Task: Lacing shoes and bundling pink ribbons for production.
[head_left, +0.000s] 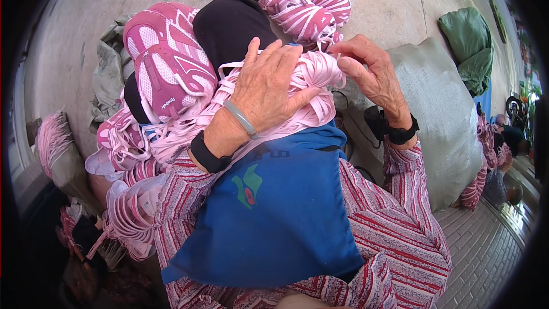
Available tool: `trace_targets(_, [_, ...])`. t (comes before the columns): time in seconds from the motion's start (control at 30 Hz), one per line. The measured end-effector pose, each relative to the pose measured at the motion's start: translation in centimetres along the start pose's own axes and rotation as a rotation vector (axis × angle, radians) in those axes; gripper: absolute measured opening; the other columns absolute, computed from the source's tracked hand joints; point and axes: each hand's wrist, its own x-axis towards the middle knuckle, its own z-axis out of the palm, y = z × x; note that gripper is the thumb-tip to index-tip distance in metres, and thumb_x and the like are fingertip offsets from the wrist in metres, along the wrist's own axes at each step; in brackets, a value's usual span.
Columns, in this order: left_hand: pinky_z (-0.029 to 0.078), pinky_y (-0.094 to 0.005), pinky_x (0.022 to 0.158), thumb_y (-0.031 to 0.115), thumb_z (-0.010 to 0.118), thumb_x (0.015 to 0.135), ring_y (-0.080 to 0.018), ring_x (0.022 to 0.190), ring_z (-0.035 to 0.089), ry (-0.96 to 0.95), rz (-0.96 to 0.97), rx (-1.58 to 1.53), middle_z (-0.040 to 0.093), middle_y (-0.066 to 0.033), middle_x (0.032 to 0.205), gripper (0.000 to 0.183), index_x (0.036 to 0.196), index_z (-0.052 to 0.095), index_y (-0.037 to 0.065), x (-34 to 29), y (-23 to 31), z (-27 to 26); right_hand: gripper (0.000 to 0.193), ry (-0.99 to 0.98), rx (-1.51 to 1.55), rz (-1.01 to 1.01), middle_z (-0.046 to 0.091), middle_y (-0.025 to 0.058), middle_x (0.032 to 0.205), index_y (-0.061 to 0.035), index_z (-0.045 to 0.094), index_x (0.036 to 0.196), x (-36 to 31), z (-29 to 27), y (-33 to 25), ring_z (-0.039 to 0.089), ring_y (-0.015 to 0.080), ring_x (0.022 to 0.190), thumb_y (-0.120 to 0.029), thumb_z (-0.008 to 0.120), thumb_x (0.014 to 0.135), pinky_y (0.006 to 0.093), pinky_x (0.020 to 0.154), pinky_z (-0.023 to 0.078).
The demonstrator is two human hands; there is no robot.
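Seems to be at the step of gathering and sorting pink laces [317, 74], massed against the top of a blue apron [274, 223]. Rests the left hand [266, 77] over them, open and palm down, with thumb stretched rightward. Holds the right hand [374, 74] at their right end, fingers bent, thumb near forefinger; cannot tell whether pinching a strand. Probably calls next for a light pinch on one strand, while steadying the rest with the left palm.

Soft, flat and ribbon-like in the laces: looped into a rounded clump at right, straggling leftward. Mesh panels and smooth, darker overlays in the uppers [166, 63] at left, nested and curved. Just beyond, smooth, domed black cloth [234, 28]; to the right, a bulging, creased, silvery sack [434, 126].
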Motion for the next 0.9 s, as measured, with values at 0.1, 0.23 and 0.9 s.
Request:
trace_targets(0.1, [0.025,-0.0548,0.106,0.050,0.063,0.080,-0.0362,0.119,0.047,0.076,0.063,0.060,0.056,-0.0220,0.117,0.070,0.124,0.048,-0.003,-0.1,0.1,0.4,0.017,-0.080,-0.244,0.013,0.058,0.0060,0.076,-0.0011,0.067,0.089,0.6,0.1,-0.1,0.054,0.0122,0.066,-0.017,0.065,0.083,0.0256,0.059,0.044])
trace_targets(0.23, [0.026,-0.0541,0.105,0.049,0.065,0.078,-0.0333,0.117,0.048,0.047,0.044,0.012,0.056,-0.0200,0.115,0.070,0.123,0.048,-0.003,0.0,0.7,1.3,0.016,-0.094,-0.049,0.055,0.058,0.0060,0.071,0.0006,0.065,0.086,1.1,0.4,0.2,0.052,0.0114,0.063,-0.015,0.063,0.084,0.0268,0.057,0.044])
trace_targets(0.9, [0.033,-0.0499,0.101,0.036,0.072,0.071,-0.0290,0.109,0.054,0.063,0.011,0.067,0.060,-0.0150,0.106,0.060,0.115,0.053,0.000,0.1,0.8,1.9,0.007,0.141,-0.504,-0.109,0.058,0.0077,0.072,-0.0025,0.056,0.081,-1.1,1.4,1.7,0.059,0.0206,0.062,-0.007,0.062,0.081,0.0314,0.055,0.045])
